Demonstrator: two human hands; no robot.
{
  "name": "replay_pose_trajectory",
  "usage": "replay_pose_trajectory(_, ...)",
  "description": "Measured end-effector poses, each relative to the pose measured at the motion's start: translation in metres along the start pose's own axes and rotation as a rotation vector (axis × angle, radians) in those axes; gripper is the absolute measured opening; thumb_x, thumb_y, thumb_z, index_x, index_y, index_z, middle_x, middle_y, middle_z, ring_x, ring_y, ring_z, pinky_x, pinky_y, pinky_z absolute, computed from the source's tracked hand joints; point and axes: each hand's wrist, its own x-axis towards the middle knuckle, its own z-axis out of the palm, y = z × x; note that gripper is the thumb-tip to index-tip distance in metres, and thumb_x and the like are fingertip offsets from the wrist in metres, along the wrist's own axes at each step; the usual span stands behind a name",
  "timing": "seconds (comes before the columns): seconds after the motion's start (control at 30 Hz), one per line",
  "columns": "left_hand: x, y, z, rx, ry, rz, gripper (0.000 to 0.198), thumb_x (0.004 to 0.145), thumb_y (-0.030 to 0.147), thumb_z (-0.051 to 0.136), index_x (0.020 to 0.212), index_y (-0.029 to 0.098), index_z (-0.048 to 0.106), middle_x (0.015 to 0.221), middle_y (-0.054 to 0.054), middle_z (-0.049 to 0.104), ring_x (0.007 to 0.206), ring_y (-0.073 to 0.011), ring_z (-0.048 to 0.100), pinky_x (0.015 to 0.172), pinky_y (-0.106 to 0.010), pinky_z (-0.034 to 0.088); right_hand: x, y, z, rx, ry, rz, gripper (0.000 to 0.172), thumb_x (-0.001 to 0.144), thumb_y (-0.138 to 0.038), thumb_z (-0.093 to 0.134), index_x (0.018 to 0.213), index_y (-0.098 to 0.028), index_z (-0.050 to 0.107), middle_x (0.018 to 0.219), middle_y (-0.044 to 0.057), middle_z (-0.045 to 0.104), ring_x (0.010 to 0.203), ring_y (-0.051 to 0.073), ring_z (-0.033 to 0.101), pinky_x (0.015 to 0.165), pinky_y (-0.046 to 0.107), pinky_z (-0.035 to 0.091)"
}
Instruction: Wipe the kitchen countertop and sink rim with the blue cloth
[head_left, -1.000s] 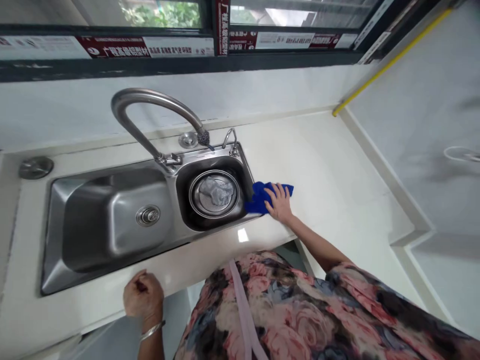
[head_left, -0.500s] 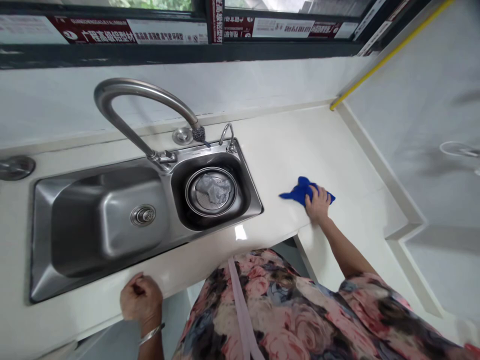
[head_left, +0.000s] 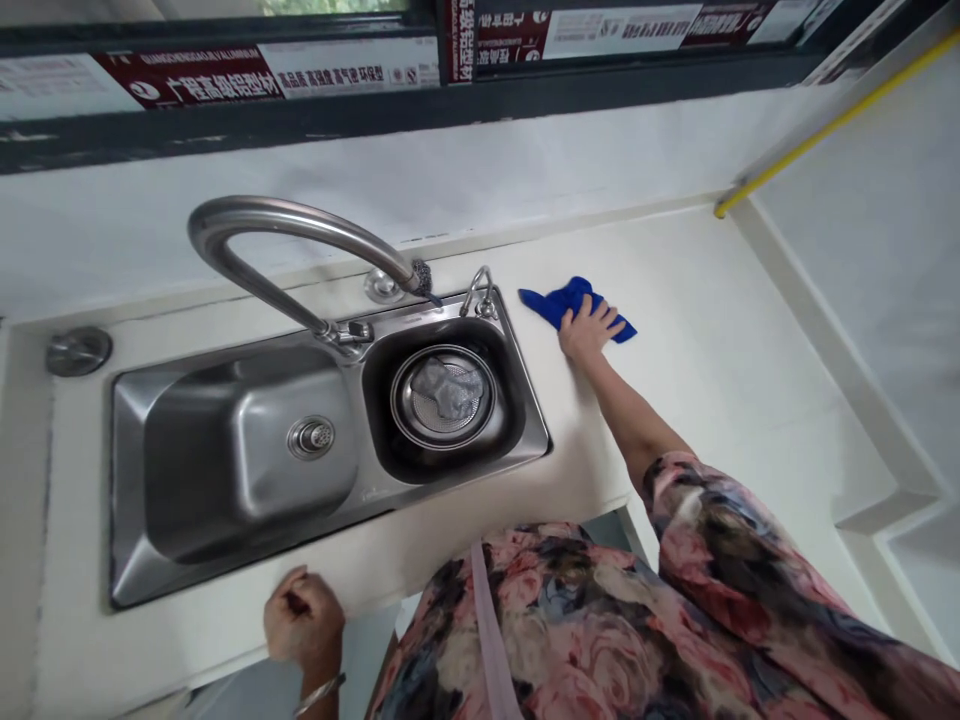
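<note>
My right hand presses flat on a blue cloth lying on the white countertop, just right of the sink's back corner. Its fingers are spread over the cloth. My left hand is curled closed over the front edge of the countertop, below the large sink basin. I see nothing in that hand. A small round basin with a metal strainer and a grey rag inside lies between the two hands.
A curved steel faucet arches over the sink. A round metal cap sits on the counter at far left. A window frame with labels runs along the back wall. A yellow strip marks the right wall corner.
My right hand slid the blue cloth from the sink's right edge out to the right, then back and up to the rear of the counter beside the small tap. The left hand stayed put.
</note>
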Motion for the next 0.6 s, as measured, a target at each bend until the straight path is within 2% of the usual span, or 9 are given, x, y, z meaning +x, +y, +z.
replay_pose_trajectory(0.07, 0.0, 0.002, -0.001, -0.005, -0.01, -0.001, 0.033, 0.092, 0.04, 0.049, 0.104, 0.018, 0.069, 0.066, 0.0, 0.052, 0.058, -0.0186, 0.048, 0.062, -0.034, 0.042, 0.004, -0.034, 0.003, -0.007, -0.047, -0.056, 0.067, 0.112, -0.041, 0.031, 0.165, -0.001, 0.041, 0.168, 0.035, 0.037, 0.154, 0.054, 0.024, 0.116, 0.085, 0.018)
replay_pose_trajectory(0.13, -0.001, 0.004, -0.002, 0.004, -0.006, 0.0, 0.032, 0.092, 0.04, 0.049, 0.105, 0.018, 0.068, 0.067, 0.0, 0.052, 0.058, -0.0182, 0.047, 0.062, -0.034, 0.042, 0.0, -0.061, 0.005, -0.012, -0.061, -0.115, 0.068, 0.111, -0.043, 0.034, 0.166, -0.004, 0.041, 0.169, 0.033, 0.037, 0.155, 0.055, 0.025, 0.117, 0.086, 0.018)
replay_pose_trajectory(0.23, -0.001, 0.006, -0.003, 0.013, 0.001, 0.001, 0.033, 0.093, 0.04, 0.047, 0.105, 0.018, 0.068, 0.067, 0.0, 0.054, 0.059, -0.0187, 0.049, 0.062, -0.034, 0.042, -0.02, -0.085, 0.006, -0.008, -0.073, -0.233, 0.07, 0.109, -0.049, 0.039, 0.167, -0.009, 0.041, 0.169, 0.029, 0.039, 0.156, 0.054, 0.026, 0.118, 0.087, 0.018)
replay_pose_trajectory(0.37, -0.001, 0.001, -0.003, 0.042, 0.006, 0.021, 0.032, 0.093, 0.039, 0.049, 0.104, 0.017, 0.07, 0.066, 0.0, 0.055, 0.058, -0.0184, 0.05, 0.062, -0.033, 0.041, -0.058, -0.087, 0.004, 0.006, -0.104, -0.416, 0.074, 0.104, -0.047, 0.053, 0.168, -0.012, 0.039, 0.171, 0.029, 0.036, 0.159, 0.054, 0.022, 0.121, 0.086, 0.012)
replay_pose_trajectory(0.47, -0.001, -0.004, 0.0, 0.024, 0.012, 0.025, 0.034, 0.093, 0.039, 0.049, 0.103, 0.016, 0.072, 0.066, -0.001, 0.057, 0.057, -0.0183, 0.052, 0.06, -0.032, 0.041, -0.081, -0.08, 0.0, -0.005, -0.129, -0.469, 0.075, 0.1, -0.038, 0.06, 0.168, -0.013, 0.04, 0.173, 0.03, 0.034, 0.161, 0.055, 0.02, 0.121, 0.088, 0.008)
replay_pose_trajectory(0.6, -0.001, -0.003, 0.003, 0.036, 0.053, 0.026, 0.036, 0.093, 0.041, 0.05, 0.104, 0.017, 0.074, 0.07, -0.002, 0.06, 0.061, -0.0187, 0.054, 0.063, -0.032, 0.042, -0.109, -0.071, -0.001, -0.051, -0.209, -0.633, 0.064, 0.096, -0.028, 0.06, 0.159, -0.015, 0.054, 0.178, 0.024, 0.029, 0.165, 0.051, 0.013, 0.125, 0.085, 0.002)
